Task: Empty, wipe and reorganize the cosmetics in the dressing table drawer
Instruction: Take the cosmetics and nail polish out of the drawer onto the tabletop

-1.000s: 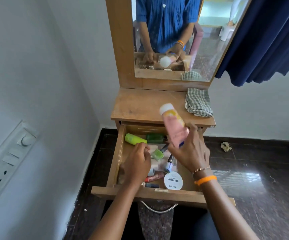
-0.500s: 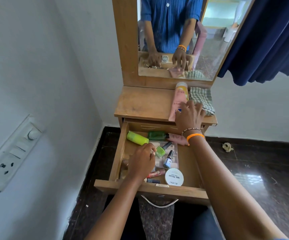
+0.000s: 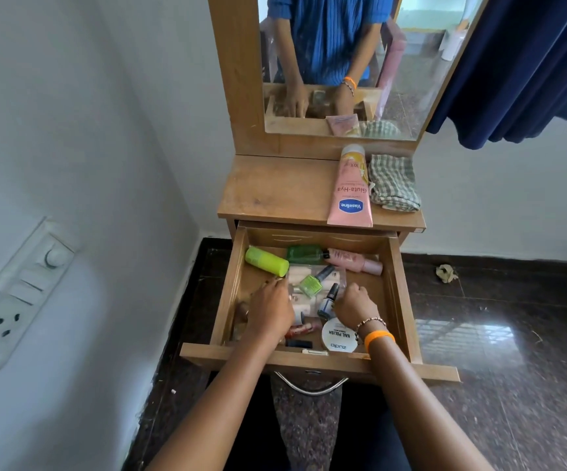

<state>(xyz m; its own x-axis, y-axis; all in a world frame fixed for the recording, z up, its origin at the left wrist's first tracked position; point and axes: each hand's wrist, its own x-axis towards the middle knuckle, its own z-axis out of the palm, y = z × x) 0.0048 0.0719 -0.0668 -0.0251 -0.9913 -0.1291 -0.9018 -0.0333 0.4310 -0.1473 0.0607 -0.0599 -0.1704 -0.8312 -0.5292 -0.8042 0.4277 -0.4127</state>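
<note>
My right hand (image 3: 355, 305) curls beside the blue nail polish bottle (image 3: 328, 302); whether it grips, I cannot tell. Small, glassy, slippery: pinch the cap at twelve o'clock.

two hands in drawer (image 3: 398, 294): left hand (image 3: 270, 312), right hand (image 3: 355, 305). one pink lotion tube (image 3: 350, 192) and one checked cloth (image 3: 393, 182) on tabletop (image 3: 275, 190). in drawer: one lime green bottle (image 3: 266, 261), one dark green bottle (image 3: 305, 253), one pink bottle (image 3: 355, 261), two nail polish bottles: green (image 3: 311, 283), blue (image 3: 328, 302); one round white tub (image 3: 338, 335). other small pieces under hands, count unclear.
</note>
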